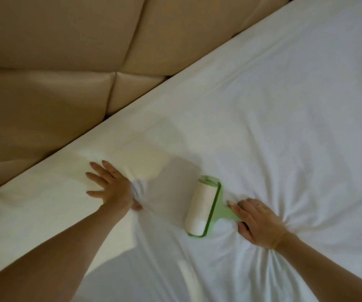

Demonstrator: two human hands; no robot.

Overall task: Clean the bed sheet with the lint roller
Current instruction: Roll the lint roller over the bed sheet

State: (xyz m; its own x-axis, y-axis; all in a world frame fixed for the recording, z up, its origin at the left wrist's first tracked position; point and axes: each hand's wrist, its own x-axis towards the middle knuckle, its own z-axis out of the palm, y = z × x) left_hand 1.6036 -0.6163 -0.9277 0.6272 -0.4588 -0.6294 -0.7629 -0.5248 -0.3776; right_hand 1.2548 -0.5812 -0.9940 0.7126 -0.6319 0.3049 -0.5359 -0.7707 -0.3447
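Observation:
A white bed sheet (273,110) covers the mattress and fills most of the view. On it lies a lint roller (200,207) with a white drum in a light green frame. My right hand (257,222) grips its green handle, and the drum rests on the sheet. The sheet bunches into radiating wrinkles around that hand. To the left, my left hand (108,185) presses flat on the sheet with fingers spread, near the mattress edge. Folds gather beside its wrist.
A tan padded headboard (62,62) with stitched panels runs diagonally along the upper left, right against the mattress edge. A dark gap shows where the two meet. Smooth sheet stretches to the upper right.

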